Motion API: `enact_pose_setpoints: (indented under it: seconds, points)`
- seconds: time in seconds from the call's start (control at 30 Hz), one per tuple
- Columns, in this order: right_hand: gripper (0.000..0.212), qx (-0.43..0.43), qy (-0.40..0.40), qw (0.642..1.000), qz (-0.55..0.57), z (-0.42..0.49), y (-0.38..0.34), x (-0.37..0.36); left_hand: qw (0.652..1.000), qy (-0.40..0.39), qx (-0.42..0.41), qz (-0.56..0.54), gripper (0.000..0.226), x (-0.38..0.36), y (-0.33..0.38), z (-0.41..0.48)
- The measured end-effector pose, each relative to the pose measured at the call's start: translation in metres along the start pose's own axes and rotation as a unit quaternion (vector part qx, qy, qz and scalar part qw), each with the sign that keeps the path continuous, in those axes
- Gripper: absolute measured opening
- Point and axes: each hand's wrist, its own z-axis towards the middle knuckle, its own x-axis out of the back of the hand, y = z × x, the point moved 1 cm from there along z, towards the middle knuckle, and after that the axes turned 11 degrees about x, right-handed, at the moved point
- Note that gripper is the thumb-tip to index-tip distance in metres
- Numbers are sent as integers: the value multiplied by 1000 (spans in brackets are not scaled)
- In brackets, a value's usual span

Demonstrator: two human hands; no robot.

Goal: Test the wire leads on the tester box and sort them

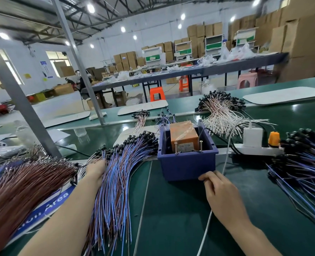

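The tester box is a blue plastic bin (188, 165) holding an orange unit (183, 133), with two metal screw posts (176, 147) at its front. Left of it lies a big fan of blue-and-brown wire leads (119, 174) with black ends. My left hand (94, 169) reaches into that pile near the black ends, and its fingers curl among a few leads. My right hand (222, 193) sits at the bin's lower front corner with fingers curled. Whether it holds anything is hidden. A white cable (207, 224) runs under it.
More lead piles surround the bin: brown ones (23, 183) at far left, blue ones (304, 163) at right, white-pink ones (221, 115) behind. A power strip (245, 151) with a white charger (252, 135) lies right of the bin. A slanted metal post (23, 108) stands at left.
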Motion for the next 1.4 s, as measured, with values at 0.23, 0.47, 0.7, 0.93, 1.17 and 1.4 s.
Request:
enact_pose_setpoints:
  seconds: [0.23,0.47,0.7,0.93,1.17,1.4]
  points:
    - [22,-6,7,1000,7,0,0,0,995,-46,-40,-79,17,7,-3,-3]
    - [21,-7,27,1000,10,-2,0,2,947,72,-306,-62,16,9,37,-58]
    - [39,-7,100,994,37,-4,-5,9,778,12,-627,-39,8,-13,61,-194]
    - [86,-6,217,966,138,-9,-13,19,723,25,-677,135,17,-83,-66,-236]
    - [58,-23,206,976,60,-1,4,22,652,-25,-716,248,16,-115,-124,-225]
    - [33,84,240,960,-119,3,11,24,590,-90,-746,296,15,-114,-130,-229]
